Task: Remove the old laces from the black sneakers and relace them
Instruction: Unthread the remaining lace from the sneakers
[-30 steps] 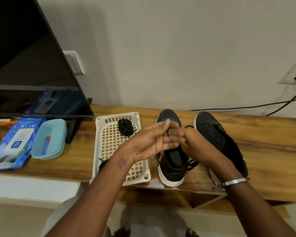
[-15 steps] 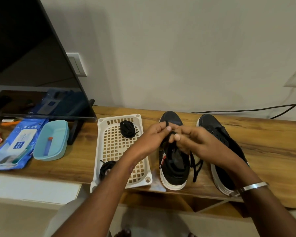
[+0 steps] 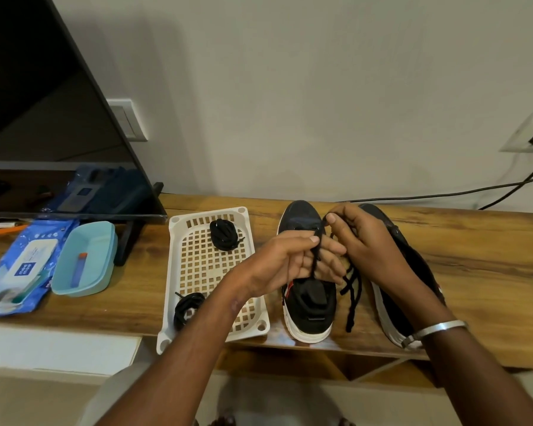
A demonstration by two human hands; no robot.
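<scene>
I am standing over the wooden TV bench (image 3: pixel 474 272), and everything below is placed against the left sneaker (image 3: pixel 310 305) on it. The television (image 3: pixel 43 118) is standing far off to its left, with the white lattice tray (image 3: pixel 197 272) just beside its left flank. The right sneaker (image 3: pixel 394 241) is lying just to its right, mostly under my right forearm. My left hand (image 3: pixel 290 259) is hovering above the shoe's throat, the black lace (image 3: pixel 316 256) running between its fingers (image 3: pixel 328 252) and gripped there. My right hand (image 3: pixel 366 238), which was meeting the left a moment ago, is now drawing back over the toe, pinching the lace. Loose lengths are dangling between the shoes. I judge the old lace is coming out of the eyelets. Two coiled laces are lying in the tray, one far (image 3: pixel 225 233), one near (image 3: pixel 186 309).
</scene>
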